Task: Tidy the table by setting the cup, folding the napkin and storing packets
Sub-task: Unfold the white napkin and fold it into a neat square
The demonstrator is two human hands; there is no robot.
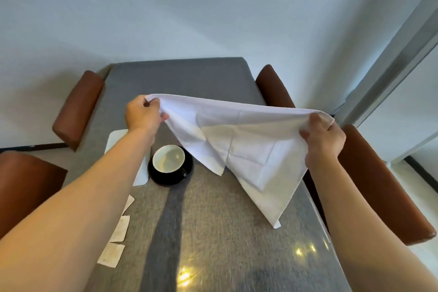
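A white cloth napkin hangs spread in the air above the table. My left hand pinches its upper left corner and my right hand pinches its upper right corner. The napkin's lowest corner touches the table at the right. A cup, white inside, sits on a black saucer just under my left forearm. Three pale packets lie in a row near the table's left edge, partly hidden by my left arm.
The grey table runs away from me toward a white wall. A white mat lies left of the cup. Brown chairs stand at the left and at the right.
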